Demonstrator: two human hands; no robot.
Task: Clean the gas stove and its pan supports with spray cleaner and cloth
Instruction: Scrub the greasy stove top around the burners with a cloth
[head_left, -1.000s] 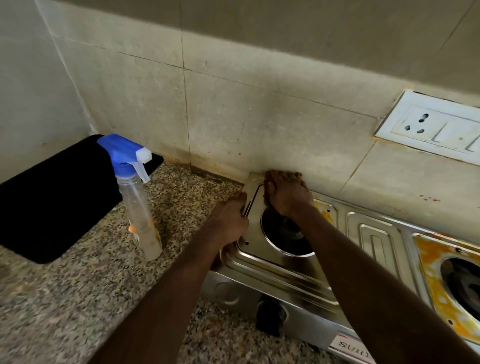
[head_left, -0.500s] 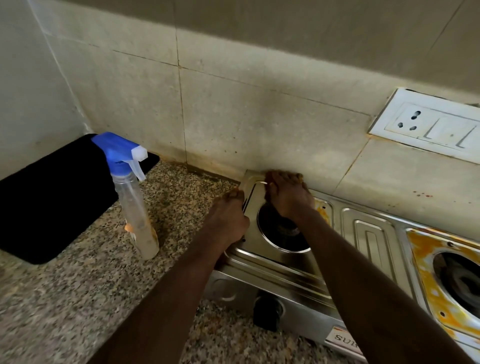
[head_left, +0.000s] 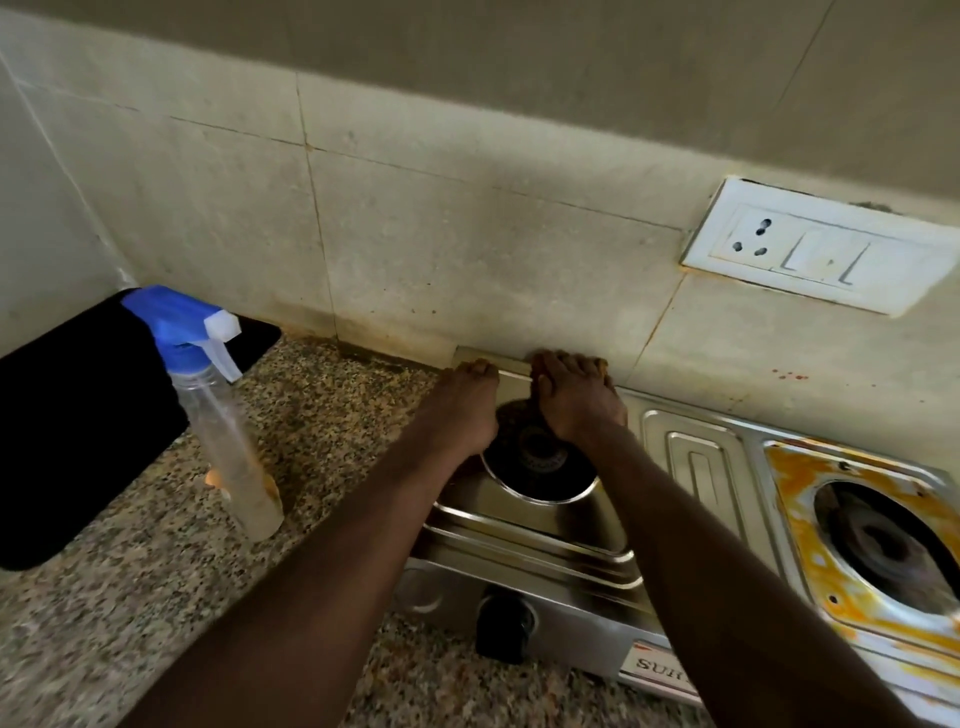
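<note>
Gripping the far rim of the gas stove (head_left: 696, 467) at its left corner with left hand (head_left: 462, 408) and right hand (head_left: 579, 402), fingers curled over it. Lying lengthwise rightward from there along the wall (head_left: 467, 234); spray bottle (head_left: 228, 431) well left.

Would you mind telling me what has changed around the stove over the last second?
The left hand slid from the left rim of the gas stove back to its rear edge by the wall, where its fingers now curl over the edge close beside the right hand. The right hand stayed hooked over that rear edge. The spray bottle on the counter and the stove itself have not moved.
</note>
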